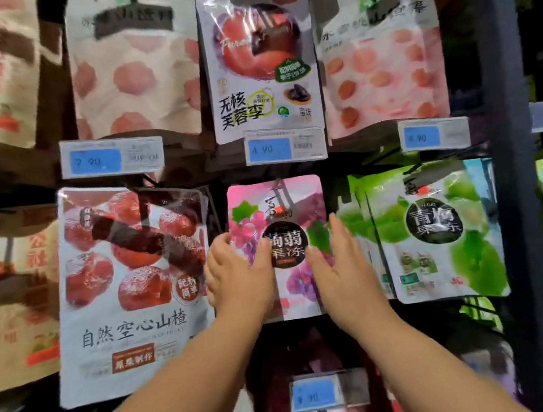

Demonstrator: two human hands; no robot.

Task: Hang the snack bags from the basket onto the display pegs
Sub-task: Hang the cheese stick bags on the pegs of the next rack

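A pink grape jelly snack bag [277, 205] hangs in the middle of the lower row, with a thin metal peg [277, 189] at its top hole. My left hand [238, 279] grips the bag's left edge, fingers curled behind it and thumb across the front. At the right edge, my right hand [340, 266] pinches the bag, its thumb on the front and its fingers running straight up the side. The basket is out of view.
A large hawthorn bag [129, 287] hangs to the left and green plum jelly bags [439, 232] to the right. A plum bag [260, 62] hangs above, with blue price tags [284, 147] under each row. A dark upright post [514, 173] bounds the rack on the right.
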